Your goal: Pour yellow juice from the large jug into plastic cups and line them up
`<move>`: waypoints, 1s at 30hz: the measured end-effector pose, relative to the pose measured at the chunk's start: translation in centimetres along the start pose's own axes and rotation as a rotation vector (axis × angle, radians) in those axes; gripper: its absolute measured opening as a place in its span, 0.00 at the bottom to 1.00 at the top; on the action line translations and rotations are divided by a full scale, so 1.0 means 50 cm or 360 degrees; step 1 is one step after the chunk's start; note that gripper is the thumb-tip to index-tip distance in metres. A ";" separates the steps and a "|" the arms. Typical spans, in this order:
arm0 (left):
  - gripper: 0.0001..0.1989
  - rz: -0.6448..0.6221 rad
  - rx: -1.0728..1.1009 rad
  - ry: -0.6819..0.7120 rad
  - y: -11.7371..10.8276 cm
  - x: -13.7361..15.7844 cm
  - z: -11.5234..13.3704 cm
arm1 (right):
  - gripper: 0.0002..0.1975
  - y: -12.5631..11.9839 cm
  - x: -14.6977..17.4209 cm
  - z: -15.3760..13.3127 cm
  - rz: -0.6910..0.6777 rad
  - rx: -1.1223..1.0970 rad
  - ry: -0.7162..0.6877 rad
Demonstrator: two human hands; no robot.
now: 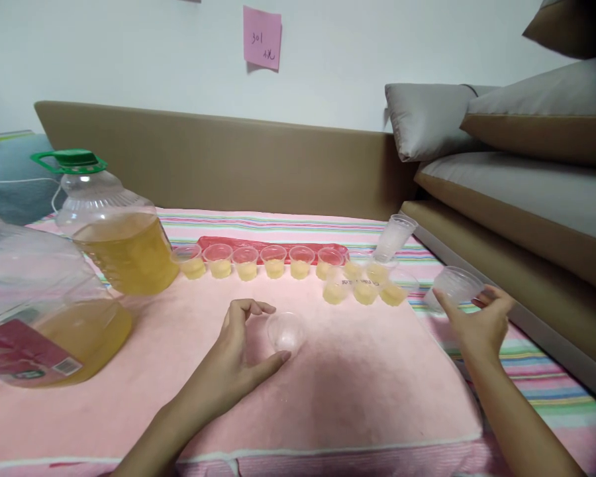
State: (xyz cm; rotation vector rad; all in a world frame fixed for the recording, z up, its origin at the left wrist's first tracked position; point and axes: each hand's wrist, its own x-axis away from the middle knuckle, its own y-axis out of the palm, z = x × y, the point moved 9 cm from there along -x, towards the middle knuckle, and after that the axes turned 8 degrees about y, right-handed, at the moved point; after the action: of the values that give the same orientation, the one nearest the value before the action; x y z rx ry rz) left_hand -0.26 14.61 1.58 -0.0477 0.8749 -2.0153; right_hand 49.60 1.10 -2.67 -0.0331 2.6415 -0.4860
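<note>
Clear plastic cup point(285, 332), empty, stands on the pink towel point(357, 391) just below the middle of the head view, and our left hand point(238, 354) curls half open around its 9 o'clock side, thumb tip touching its base and fingers arched over the rim without closing on it. At 3 o'clock our right hand point(479, 321) grips a second empty cup point(457, 286) by the rim, tilted on its side above the striped sheet point(541, 384). Between the two, toward 12 o'clock, we see a row of small cups filled with yellow liquid point(258, 262) lined up before a red strip point(273, 244), with a cluster of more filled cups point(365, 288) at 1 o'clock beside a leaning stack of empty cups point(395, 237). At 9 o'clock stand two large oil jugs point(119, 245), one green-capped, both partly full
</note>
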 end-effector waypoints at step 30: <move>0.17 0.0392 0.0173 0.0027 -0.065 -0.009 -0.003 | 0.32 0.064 0.553 -0.439 -0.1680 -0.0609 -0.0960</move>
State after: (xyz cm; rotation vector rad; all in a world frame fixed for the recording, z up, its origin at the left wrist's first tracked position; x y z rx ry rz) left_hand -2.42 16.13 3.52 0.1323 0.7421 -1.8301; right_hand 15.37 8.58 2.76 -1.4721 1.8849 -0.2022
